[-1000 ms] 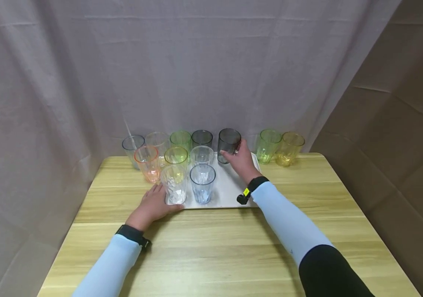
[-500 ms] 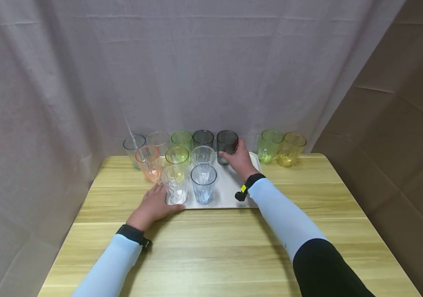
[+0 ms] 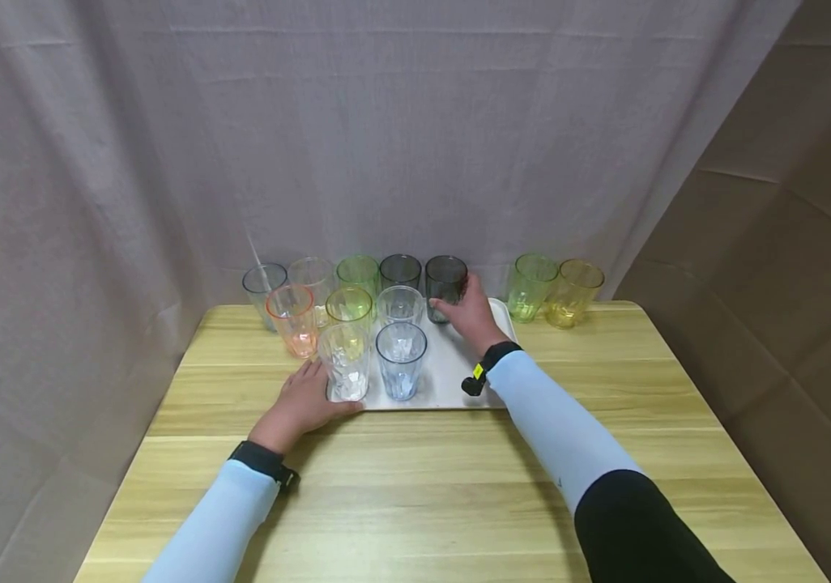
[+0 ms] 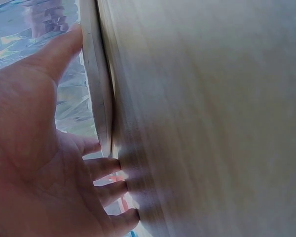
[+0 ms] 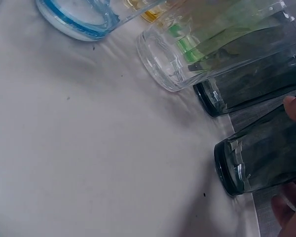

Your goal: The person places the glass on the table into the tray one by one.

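Note:
At the tray's back edge, my right hand (image 3: 472,312) grips a dark grey glass (image 3: 446,279), thumb on the near side. In the right wrist view the base of this grey glass (image 5: 259,158) is right at the white surface. My left hand (image 3: 306,401) rests at the near left corner of the white tray (image 3: 452,380), fingers spread and thumb along the front rim. The left wrist view shows the thumb (image 4: 59,52) on the tray edge and the fingertips at the tabletop. A clear glass (image 3: 345,364) stands beside that hand, with a light blue glass (image 3: 401,364) to its right.
Another dark grey glass (image 3: 399,271), a clear glass (image 3: 399,306), a yellow glass (image 3: 348,306) and a green glass (image 3: 359,271) stand on the left. An orange-rimmed glass (image 3: 291,320) is farther left. Right of the tray are a green glass (image 3: 532,287) and an amber glass (image 3: 573,293).
My right hand has shifted the dark grey glass slightly left and down, then held nearly still. The left hand has stayed at the tray corner.

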A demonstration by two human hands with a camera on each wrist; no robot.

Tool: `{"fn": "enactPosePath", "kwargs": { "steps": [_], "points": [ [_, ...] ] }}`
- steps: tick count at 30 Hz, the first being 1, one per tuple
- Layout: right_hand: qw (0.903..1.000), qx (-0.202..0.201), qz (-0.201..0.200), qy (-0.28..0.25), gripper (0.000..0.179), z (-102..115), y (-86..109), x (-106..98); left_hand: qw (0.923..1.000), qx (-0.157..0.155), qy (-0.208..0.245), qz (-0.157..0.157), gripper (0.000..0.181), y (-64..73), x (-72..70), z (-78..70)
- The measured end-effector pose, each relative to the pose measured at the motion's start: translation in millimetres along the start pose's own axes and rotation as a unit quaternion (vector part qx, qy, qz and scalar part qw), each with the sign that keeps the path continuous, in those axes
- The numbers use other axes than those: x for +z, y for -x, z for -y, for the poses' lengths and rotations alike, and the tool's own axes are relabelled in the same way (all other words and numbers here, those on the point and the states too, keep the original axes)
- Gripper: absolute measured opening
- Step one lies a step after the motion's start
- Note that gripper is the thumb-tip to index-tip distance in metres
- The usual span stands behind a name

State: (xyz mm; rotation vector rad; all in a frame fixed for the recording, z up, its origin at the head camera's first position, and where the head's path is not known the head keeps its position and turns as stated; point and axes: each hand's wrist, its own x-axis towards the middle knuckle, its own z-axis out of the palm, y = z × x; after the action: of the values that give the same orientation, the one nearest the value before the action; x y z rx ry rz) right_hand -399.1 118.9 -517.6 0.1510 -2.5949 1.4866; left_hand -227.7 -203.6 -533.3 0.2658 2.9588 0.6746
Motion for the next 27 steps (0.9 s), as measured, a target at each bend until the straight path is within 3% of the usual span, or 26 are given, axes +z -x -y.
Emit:
{"fn": "enactPosePath", "kwargs": {
  "steps": [8,13,20,24,27],
  "points": [
    [0.9999,0.003,-0.01,-0.011,0.091,-9.8,24.3,-20.1,1.0,0.0,0.001,0.003,0.12,0.5,0.9,-1.5],
    [0.9987,-0.009,-0.02,-0.046,0.087,-28.8,50.6,-46.0,1.0,-0.001,-0.004,0.005,0.121,0.7,1.3,1.4],
    [0.9981,0.028,-0.045,-0.031,0.089,-44.2,83.4,-86.3,1.0,-0.003,-0.008,0.004,0.12,1.2,0.2,1.2],
    [0.9969,0.023,-0.069,-0.031,0.082,-51.5,87.4,-104.7,1.0,-0.001,-0.01,0.002,0.119,0.3,1.4,1.5],
    [0.9928,0.023,-0.115,-0.024,0.073,-60.1,84.8,-120.2,1.0,-0.001,-0.009,0.003,0.12,-0.2,1.8,1.5]
  ]
}}
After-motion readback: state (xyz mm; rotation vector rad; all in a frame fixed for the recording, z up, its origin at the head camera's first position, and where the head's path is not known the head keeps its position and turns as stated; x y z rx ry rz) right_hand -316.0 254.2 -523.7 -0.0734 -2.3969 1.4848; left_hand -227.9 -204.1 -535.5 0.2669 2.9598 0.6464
